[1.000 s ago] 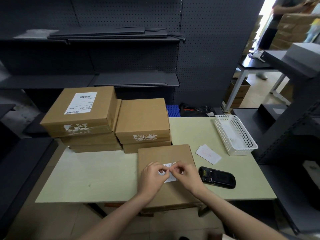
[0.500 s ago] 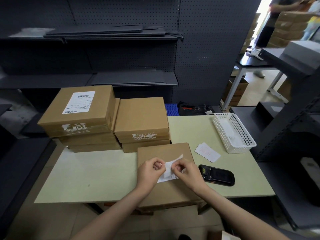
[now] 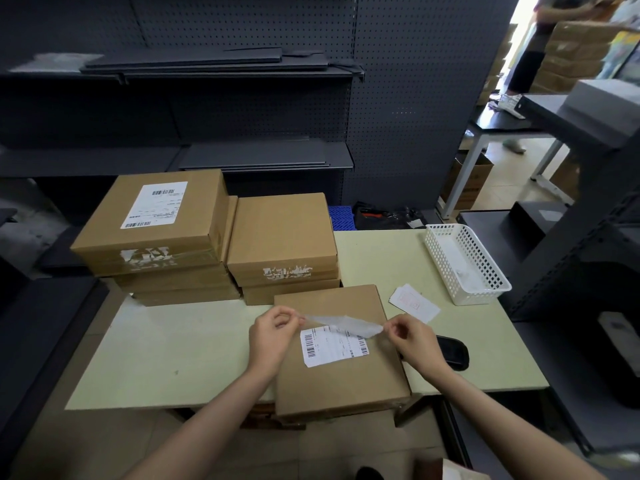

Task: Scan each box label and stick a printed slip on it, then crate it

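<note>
At a pale green packing table (image 3: 194, 355), a person holds a thin, translucent strip of backing paper (image 3: 341, 323) stretched between both hands above a flat cardboard box (image 3: 337, 379). The left hand (image 3: 272, 336) pinches the strip's left end with curled fingers, and the right hand (image 3: 414, 342) pinches its right end the same way. The box lies at the near edge of the table, its front part overhanging that edge. A white printed slip (image 3: 334, 348) with barcodes lies flat on the box lid just below the strip, between the two hands; whether the strip touches the slip cannot be told.

Behind the box, toward the far side of the table, stand two stacks of similar cardboard boxes: the left stack (image 3: 162, 244) carries a white shipping label (image 3: 156, 204) on its top box, and the right stack (image 3: 284, 247) sits just beside it, its front nearly touching the near box. To the right of the box, a black handheld scanner (image 3: 453, 351) rests on the table, partly hidden by the right wrist. Farther back on that side lies a small white paper (image 3: 414, 303), and beyond it a white perforated plastic basket (image 3: 464, 266) sits at the table's right edge. Dark pegboard shelving (image 3: 242, 98) rises behind the table.
</note>
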Tool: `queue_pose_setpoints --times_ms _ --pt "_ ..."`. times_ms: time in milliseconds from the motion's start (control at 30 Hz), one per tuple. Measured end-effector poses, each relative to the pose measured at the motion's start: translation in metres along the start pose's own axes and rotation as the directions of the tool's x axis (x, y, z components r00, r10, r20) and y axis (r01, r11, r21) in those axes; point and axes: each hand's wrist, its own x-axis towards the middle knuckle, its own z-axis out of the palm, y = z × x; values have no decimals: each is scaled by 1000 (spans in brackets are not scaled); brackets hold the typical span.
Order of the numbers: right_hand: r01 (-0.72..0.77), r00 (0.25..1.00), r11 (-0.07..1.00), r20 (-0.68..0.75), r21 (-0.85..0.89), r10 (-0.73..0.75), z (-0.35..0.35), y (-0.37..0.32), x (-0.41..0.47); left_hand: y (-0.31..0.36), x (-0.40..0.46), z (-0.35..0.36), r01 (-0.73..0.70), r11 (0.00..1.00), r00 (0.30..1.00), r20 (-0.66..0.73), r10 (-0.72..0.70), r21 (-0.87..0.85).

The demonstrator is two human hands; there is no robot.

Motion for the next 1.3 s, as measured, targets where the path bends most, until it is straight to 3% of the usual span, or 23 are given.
queue_pose_setpoints --times_ms 467,867,1300 --pt "-126 974 991 -186 35 130 -41 33 12 -9 16 24 39 997 999 -5 -39 73" --pt "-133 936 978 -306 158 176 -109 75 48 20 27 113 39 999 996 82 -36 -33" --pt "-193 927 980 -319 38 195 -173 128 148 40 48 194 40 999 997 64 -41 19"
